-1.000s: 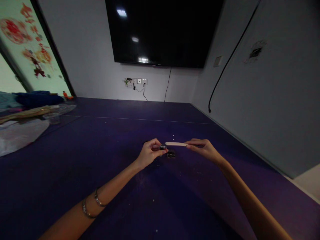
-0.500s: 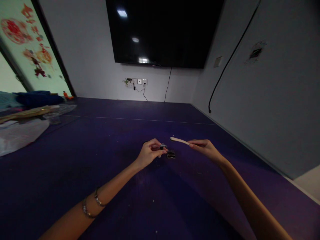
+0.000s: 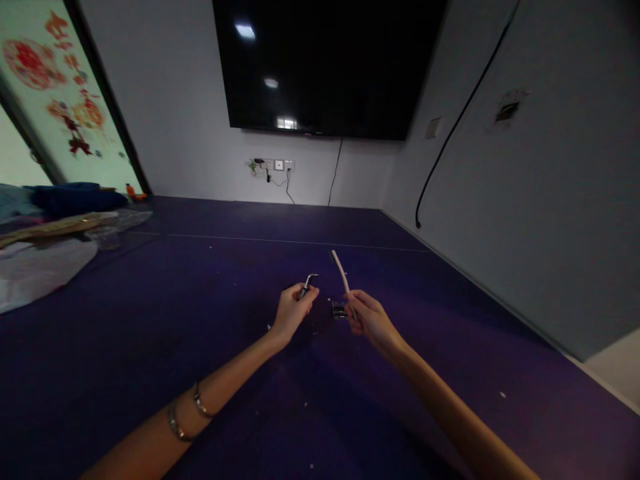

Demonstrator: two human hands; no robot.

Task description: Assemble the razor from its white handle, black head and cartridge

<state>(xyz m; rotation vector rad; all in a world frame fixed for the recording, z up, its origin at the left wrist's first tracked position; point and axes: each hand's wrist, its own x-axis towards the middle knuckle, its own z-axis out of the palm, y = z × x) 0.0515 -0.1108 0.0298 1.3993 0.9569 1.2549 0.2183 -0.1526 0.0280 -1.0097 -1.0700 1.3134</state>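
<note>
My left hand point(image 3: 295, 312) is closed around a small dark-handled tool with a bent silver tip point(image 3: 310, 279). The tip sticks up beyond my thumb and fingers; the rest is hidden in the grip. In my right hand point(image 3: 367, 317) is a slim, pale toothbrush point(image 3: 341, 270), gripped by its lower end. Its head points up and slightly left, with dark bristles on the left side. A small dark object with light edges point(image 3: 339, 309) lies on the purple surface, just left of my right fingers and partly covered by them. Both hands are apart from each other.
The purple surface point(image 3: 225, 280) has a pale seam line across it and several tiny white bits. At far left lie a white plastic bag point(image 3: 47, 273) and dark blue cloth point(image 3: 77, 197). A television point(image 3: 330, 67) hangs ahead, and a black cable point(image 3: 453, 127) runs down the right wall.
My right hand has moved left and turned the toothbrush from nearly level to upright. My left hand has shifted slightly left, away from the small dark object, and the bent tip now shows.
</note>
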